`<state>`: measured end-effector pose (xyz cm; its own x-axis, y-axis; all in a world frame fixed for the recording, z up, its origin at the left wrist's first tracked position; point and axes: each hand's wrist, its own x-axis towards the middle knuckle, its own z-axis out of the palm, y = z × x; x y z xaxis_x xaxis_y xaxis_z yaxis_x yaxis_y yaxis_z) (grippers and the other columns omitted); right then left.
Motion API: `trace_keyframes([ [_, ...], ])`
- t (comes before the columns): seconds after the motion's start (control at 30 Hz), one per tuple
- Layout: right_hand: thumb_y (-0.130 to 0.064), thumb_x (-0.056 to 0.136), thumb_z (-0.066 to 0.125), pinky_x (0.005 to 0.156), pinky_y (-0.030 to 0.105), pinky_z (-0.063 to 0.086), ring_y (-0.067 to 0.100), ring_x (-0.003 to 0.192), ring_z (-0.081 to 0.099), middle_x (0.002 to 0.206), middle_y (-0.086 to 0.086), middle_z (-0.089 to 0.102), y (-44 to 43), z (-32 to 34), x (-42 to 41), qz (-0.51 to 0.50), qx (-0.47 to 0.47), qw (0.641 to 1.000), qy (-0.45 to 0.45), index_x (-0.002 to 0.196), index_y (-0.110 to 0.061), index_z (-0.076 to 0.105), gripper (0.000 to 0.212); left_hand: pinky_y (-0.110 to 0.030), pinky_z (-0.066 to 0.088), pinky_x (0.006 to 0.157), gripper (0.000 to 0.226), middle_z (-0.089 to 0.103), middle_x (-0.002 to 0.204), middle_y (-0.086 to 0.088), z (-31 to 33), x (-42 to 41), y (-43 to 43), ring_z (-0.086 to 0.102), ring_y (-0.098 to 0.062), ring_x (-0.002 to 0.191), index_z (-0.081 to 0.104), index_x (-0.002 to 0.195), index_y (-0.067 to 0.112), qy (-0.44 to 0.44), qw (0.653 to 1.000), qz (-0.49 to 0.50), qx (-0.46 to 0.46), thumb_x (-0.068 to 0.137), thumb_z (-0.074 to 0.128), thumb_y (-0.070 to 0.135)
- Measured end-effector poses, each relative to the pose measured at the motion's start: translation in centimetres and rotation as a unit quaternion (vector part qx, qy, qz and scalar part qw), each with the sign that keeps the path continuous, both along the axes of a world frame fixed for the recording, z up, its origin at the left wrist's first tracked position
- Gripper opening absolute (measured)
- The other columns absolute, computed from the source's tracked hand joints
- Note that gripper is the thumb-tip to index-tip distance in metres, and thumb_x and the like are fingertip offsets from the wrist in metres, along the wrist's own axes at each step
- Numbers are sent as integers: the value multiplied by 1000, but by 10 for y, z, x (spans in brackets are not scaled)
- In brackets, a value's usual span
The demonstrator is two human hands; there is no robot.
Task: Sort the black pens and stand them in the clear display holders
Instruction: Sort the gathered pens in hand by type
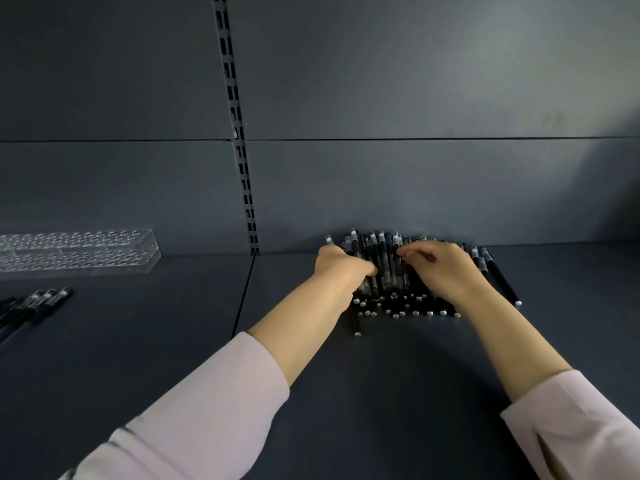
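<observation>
Head view, left hand (341,268), right hand (446,268) on pen pile (388,275), grips unclear, holder (79,252) leftward

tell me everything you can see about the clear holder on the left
The clear holder is a long, low block of transparent plastic with rows of round holes in its top. No pen stands in it. It lies flat on the dark shelf at far left, near the back wall, cut off by the picture's left edge. Only the shelf touches it; a few black pens lie in front, apart from it.
</observation>
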<state>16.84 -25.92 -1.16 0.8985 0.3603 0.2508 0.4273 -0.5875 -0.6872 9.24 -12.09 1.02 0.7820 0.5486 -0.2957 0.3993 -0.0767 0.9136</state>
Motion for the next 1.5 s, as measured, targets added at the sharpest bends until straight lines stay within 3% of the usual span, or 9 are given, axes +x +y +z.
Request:
trace_keyframes([
  [0.2, -16, 96, 50, 88, 24, 42, 14, 104, 60, 110, -4, 70, 2, 0, -1, 0, 6, 1000, -1, 106, -22, 73, 25, -22, 32, 47, 71, 49, 122, -9, -1, 2, -4, 46, -16, 79, 30, 139, 5, -24, 1000, 4, -1, 84, 74, 9],
  [0.33, -16, 96, 50, 88, 22, 41, 14, 105, 60, 110, -3, 70, 2, -1, -2, -2, 11, 1000, -3, 107, -21, 73, 25, -21, 33, 46, 62, 43, 77, -1, -2, -1, -3, 38, -9, 59, 34, 134, 6, -29, 999, -9, -25, 86, 72, 11],
  [0.53, -15, 96, 50, 79, 19, 38, 15, 97, 63, 104, -3, 71, 2, -2, -2, -10, 19, 1000, -12, 104, -20, 73, 25, -22, 36, 50, 41, 44, 74, -1, -6, -3, 4, 39, -11, 60, 45, 118, 6, -40, 998, -3, -47, 86, 70, 13],
  [0.7, -14, 95, 51, 67, 11, 33, 19, 89, 64, 97, 0, 72, 4, -3, -4, -17, 13, 999, -24, 104, -20, 74, 25, -22, 31, 50, 27, 38, 71, -1, -5, -6, 8, 32, -11, 57, 38, 78, 12, -49, 996, 18, -74, 90, 62, 9],
  [0.9, -14, 96, 51, 68, 7, 29, 7, 87, 54, 106, -3, 70, 4, 0, -6, -15, -4, 999, -30, 109, -18, 72, 25, -38, 48, 94, 47, 67, 115, -11, 2, -17, 28, 62, -25, 108, 51, 120, 1, -38, 993, 8, -110, 80, 75, 6],
  [1.1, -22, 96, 54, 77, 15, 36, 12, 89, 59, 104, 0, 70, 22, 11, -24, 11, 41, 997, -72, 112, -15, 69, 23, -34, 61, 71, 26, 75, 94, -14, 14, -57, 59, 73, -22, 80, 65, 112, -6, -66, 986, -53, -144, 86, 69, -1],
  [1.23, -31, 94, 58, 72, 12, 44, 3, 77, 62, 84, -8, 69, 66, 32, -63, 113, 121, 985, 55, 101, -18, 70, 19, -33, 60, 68, 38, 75, 96, -15, 20, -88, 71, 74, -24, 86, 57, 122, -6, -87, 981, -91, -146, 86, 67, -3],
  [1.37, -22, 94, 60, 74, 33, 52, 15, 55, 59, 57, 4, 60, 106, 43, -100, 184, 213, 936, 212, 96, -9, 66, 14, -31, 59, 65, 33, 75, 98, -15, 25, -120, 90, 74, -23, 85, 62, 119, -3, -112, 977, -108, -145, 86, 68, 0],
  [1.5, -12, 94, 59, 59, 25, 53, 18, 49, 55, 59, 10, 57, 143, 53, -134, 193, 270, 903, 274, 99, 6, 65, 19, -27, 57, 61, 21, 76, 92, -11, 28, -158, 125, 74, -17, 77, 69, 109, 0, -146, 973, -108, -140, 89, 65, 0],
])
